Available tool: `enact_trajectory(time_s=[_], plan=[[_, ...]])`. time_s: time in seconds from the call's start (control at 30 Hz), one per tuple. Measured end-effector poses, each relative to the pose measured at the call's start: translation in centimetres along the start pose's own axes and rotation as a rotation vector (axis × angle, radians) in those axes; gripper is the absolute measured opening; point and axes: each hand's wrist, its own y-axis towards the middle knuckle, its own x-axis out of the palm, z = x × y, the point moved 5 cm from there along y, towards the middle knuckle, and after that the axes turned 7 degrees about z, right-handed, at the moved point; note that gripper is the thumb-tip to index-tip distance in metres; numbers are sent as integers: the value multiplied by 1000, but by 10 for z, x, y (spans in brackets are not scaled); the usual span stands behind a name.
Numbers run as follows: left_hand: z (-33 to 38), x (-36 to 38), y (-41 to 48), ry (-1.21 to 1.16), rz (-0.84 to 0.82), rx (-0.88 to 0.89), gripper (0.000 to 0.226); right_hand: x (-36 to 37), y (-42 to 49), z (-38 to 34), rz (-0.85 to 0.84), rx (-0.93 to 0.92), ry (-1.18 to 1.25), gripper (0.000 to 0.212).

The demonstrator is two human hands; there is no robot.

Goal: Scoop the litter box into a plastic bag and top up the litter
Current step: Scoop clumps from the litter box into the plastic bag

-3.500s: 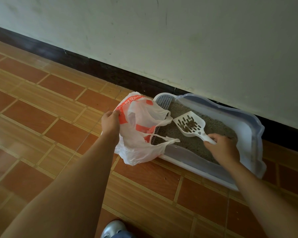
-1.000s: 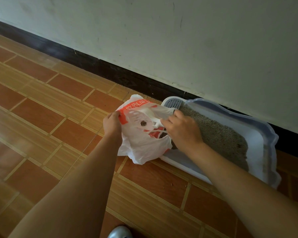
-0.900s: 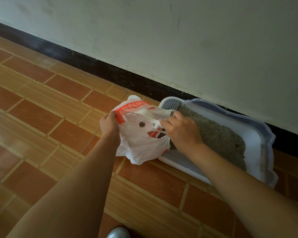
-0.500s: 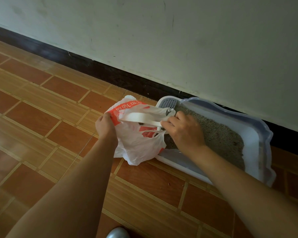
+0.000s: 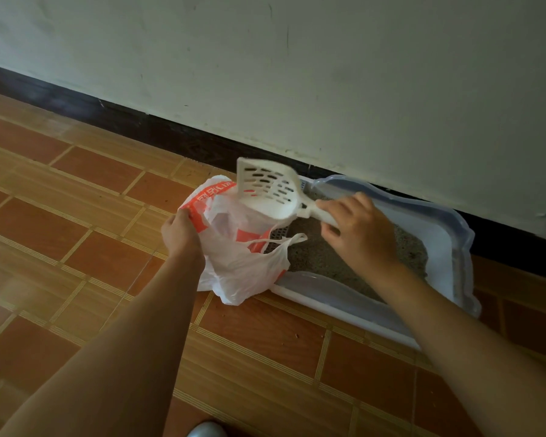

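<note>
White slotted scoop: your right hand grips its handle; your left hand pinches the plastic bag rim.

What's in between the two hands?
In the head view, the white-and-orange plastic bag sits between the left hand and right hand, with the scoop tilted over its mouth.

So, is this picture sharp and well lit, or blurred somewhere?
Head view: dim, flat light, with no hard shadows; the scoop is sharp enough to show its slots; the floor tiles at the left edge look smeared.
</note>
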Motion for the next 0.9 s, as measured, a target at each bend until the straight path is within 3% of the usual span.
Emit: enact_trajectory(time_s=[0.13,0.4,0.77,0.9], plan=[[0,8,-3,69,-23,52,35,-12,-12,41,-6,261,-15,32],[-10,38,-13,152,-95,75,38,-18,-51,106,-358,674,24,31],[-19,61,-19,184,-78,95,39,-33,-85,121,-721,631,-118,21],[-18,67,-19,160,-69,119,41,-36,-96,129,-779,650,-140,20]])
